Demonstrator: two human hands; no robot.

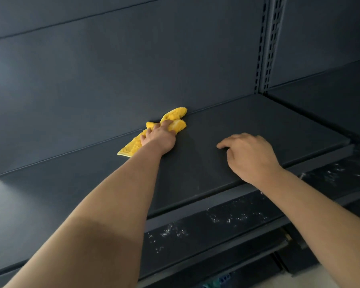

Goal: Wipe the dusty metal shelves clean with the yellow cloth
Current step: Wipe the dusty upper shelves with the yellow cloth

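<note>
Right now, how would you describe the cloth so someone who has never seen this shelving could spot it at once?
Take the dark metal shelf that fills the view and follow it back to the back panel. There, just left of centre, the left hand grips a crumpled yellow cloth. It is the only bright thing amid dark grey metal.

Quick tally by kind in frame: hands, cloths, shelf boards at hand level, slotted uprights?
hands: 2 (left hand, right hand)
yellow cloth: 1
shelf boards at hand level: 2 (shelf under the hands, neighbouring shelf)
slotted upright: 1
total: 6
</note>
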